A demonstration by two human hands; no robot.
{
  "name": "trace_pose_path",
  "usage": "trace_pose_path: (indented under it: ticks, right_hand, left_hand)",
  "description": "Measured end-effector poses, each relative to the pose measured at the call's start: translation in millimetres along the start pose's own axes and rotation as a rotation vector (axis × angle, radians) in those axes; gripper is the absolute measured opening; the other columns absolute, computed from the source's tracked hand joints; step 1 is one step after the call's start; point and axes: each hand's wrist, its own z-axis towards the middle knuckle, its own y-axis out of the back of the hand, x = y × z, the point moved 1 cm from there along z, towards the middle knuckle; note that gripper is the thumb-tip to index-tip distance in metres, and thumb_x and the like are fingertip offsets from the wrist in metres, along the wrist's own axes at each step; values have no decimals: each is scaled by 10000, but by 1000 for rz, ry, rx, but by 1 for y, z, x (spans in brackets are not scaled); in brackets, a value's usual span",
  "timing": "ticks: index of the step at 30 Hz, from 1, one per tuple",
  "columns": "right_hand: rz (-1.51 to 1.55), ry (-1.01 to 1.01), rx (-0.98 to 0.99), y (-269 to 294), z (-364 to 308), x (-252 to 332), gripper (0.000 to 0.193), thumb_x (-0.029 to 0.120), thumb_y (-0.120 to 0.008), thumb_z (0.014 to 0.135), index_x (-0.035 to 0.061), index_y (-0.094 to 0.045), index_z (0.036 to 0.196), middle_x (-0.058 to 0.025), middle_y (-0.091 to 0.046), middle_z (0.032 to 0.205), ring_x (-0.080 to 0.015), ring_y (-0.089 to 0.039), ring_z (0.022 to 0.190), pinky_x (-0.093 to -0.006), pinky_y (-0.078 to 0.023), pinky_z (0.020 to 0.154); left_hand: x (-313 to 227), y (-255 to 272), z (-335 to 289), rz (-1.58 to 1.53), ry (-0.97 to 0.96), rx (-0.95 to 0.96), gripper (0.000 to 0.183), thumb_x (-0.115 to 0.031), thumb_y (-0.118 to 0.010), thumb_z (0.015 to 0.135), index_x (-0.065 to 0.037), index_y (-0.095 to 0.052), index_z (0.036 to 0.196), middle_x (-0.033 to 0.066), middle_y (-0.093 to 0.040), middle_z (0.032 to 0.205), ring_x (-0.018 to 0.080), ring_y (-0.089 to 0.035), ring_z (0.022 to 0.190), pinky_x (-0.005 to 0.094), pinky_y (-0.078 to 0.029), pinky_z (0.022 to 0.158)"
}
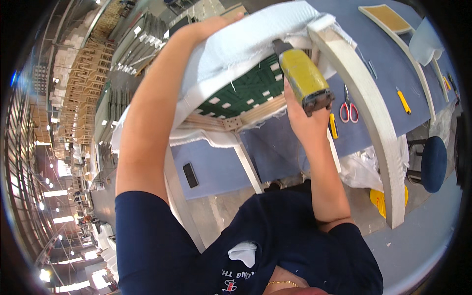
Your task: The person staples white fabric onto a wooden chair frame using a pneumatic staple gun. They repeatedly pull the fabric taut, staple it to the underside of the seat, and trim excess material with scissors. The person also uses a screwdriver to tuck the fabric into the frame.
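Observation:
A wooden chair frame with pale curved legs lies tipped over, its underside turned toward me. White-and-pale-blue fabric wraps the seat edge, and dark green webbing shows inside the wooden seat frame. My right hand is closed round a yellow staple gun, whose dark nose is at the folded fabric along the seat's upper rail. My left arm reaches over the left side of the seat; my left hand lies against the outer fabric at the far edge, its fingers mostly hidden.
On the blue table lie red-handled scissors, a yellow cutter and another yellow-handled tool. A phone is left of the chair. A blue stool and yellow bucket stand right. Stacked chair frames fill the left background.

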Motion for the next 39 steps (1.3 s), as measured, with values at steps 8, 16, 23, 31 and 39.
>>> trace_pose_path:
  ticks: [8,16,23,31,39]
  right_hand:
    - [-18,57,-12,-2,0,0,293,55,-737,1010,-64,-701,1276,-125,-764,1210,-185,-727,1087,-333,-555,968]
    - [98,-159,5,2,-1,7,336,109,-764,1016,-55,-694,1302,-118,-749,1256,-177,-703,1146,-324,-531,1012]
    - [53,-365,135,70,-38,-75,361,211,-776,975,-41,-741,1231,-141,-801,1086,-218,-758,997,-327,-552,932]
    - [-997,-331,-97,218,-106,-284,445,278,-677,952,-38,-707,1265,-249,-758,1114,-397,-730,1024,-494,-552,911]
    - [-1216,-256,-209,249,-130,-353,504,303,-682,950,-20,-630,1334,-245,-736,1097,-400,-719,1003,-500,-548,888]
  left_hand:
    - [-52,-7,-82,102,-73,-93,620,-490,-290,1157,-172,-348,1686,272,-364,1692,413,-405,1544,449,-337,1269]
    - [-64,-36,-119,254,-544,-515,637,-553,-390,1129,-117,-539,1567,242,-565,1544,403,-598,1350,434,-467,1130]
    - [-24,-19,-135,-199,-385,-463,558,-512,-452,1130,-134,-635,1497,185,-706,1395,362,-658,1292,424,-479,1118]
    - [24,-12,-130,-266,-31,-273,623,-554,-469,1118,-79,-652,1478,161,-730,1372,290,-667,1270,394,-459,1119]
    - [-54,34,-98,-84,-478,-190,805,-672,-295,1121,-116,-313,1703,130,-281,1770,285,-208,1649,419,-145,1340]
